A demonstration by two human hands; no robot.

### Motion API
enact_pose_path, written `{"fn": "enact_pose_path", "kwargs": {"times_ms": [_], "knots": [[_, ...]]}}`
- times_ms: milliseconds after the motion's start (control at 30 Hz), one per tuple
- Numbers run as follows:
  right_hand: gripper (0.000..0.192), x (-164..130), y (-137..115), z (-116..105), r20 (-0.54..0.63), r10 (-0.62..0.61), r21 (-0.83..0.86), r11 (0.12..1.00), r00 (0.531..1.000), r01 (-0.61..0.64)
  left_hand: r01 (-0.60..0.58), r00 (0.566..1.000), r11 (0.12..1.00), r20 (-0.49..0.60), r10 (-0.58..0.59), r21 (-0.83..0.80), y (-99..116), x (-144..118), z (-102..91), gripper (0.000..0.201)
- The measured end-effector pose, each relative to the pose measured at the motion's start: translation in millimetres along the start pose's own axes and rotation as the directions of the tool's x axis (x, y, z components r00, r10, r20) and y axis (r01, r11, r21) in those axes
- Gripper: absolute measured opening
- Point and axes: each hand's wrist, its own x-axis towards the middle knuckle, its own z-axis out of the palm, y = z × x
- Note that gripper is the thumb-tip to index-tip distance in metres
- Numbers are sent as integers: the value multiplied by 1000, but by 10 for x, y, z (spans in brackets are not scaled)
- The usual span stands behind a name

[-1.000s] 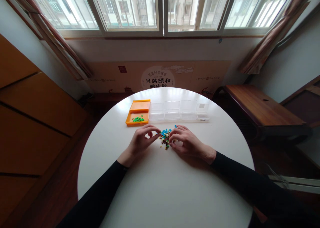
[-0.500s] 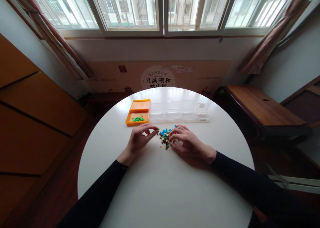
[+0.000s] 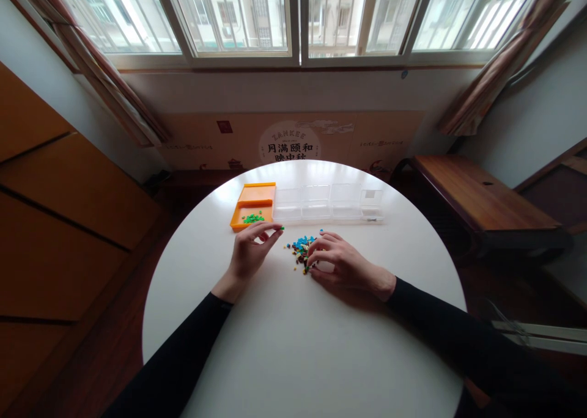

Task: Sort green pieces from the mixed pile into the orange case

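The left hand (image 3: pixel 250 253) is pinching what looks like a tiny green bead (image 3: pixel 281 228) near the orange tray (image 3: pixel 238 214); light, hard, slippery. The right hand (image 3: pixel 337 262) is resting curled on the bead pile (image 3: pixel 300 248).

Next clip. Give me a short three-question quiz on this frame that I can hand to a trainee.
1. True or false: the orange box holds green pieces.
2. Which hand rests its fingers on the mixed pile of small pieces? A) left hand B) right hand C) neither
3. Fill in: the small piece at the left hand's fingertips is ____ in colour.

Key
1. True; the green pieces lie in its near compartment.
2. B; the right hand touches the pile, while the left hand is apart from it, nearer the orange box.
3. Green; the left hand pinches a tiny green piece above the white table, in front of the clear boxes.
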Motion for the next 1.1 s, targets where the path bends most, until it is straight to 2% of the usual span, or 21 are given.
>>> {"fn": "enact_pose_path", "kwargs": {"times_ms": [167,300,567,767,933,1100], "knots": [[4,9,9,17,-7,-27,-1,1000,1000,27,9,999,997,-52,-5,73,-50,24,-47,16],[6,-4,41,53,-11,-43,-9,999,999,43,-9,997,971,-77,28,238,-112,68,-164,15],[10,-17,68,96,-4,-31,-11,999,1000,30,151,973,891,-224,-57,428,-420,173,-408,18],[10,-26,59,74,-22,10,-12,1000,1000,-10,224,969,844,-206,-139,487,-453,178,-430,22],[8,-17,81,79,-41,4,-6,1000,999,-5,103,991,902,-123,-56,420,-314,162,-363,23],[7,1,131,84,-120,4,48,999,993,2,-120,992,958,57,109,259,-51,71,-154,18]]}}
